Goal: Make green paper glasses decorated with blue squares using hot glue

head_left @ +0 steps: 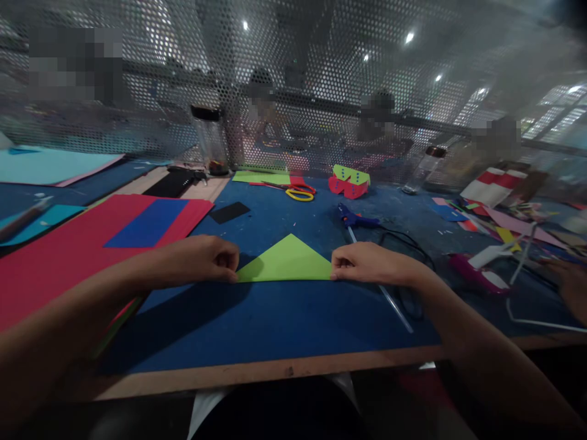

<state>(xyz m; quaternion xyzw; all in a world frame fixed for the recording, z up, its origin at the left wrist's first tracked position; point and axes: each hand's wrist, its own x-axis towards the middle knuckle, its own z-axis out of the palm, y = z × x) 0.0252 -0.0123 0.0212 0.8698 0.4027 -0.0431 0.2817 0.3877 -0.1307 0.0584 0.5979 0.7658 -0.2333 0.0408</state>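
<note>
A lime-green paper folded into a triangle (287, 260) lies flat on the blue table top (257, 318), its point facing away from me. My left hand (202, 260) pinches its left corner with curled fingers. My right hand (362, 263) pinches the right corner the same way. Both hands rest on the table at the triangle's base edge.
A stack of red sheets with a blue sheet on top (147, 223) lies at left. Behind are scissors (298, 190), a red-and-green paper craft (349, 181), a blue glue gun (355, 218) with cord, a black card (229, 212) and paper scraps (495, 214) at right. A perforated screen (321, 91) closes the back.
</note>
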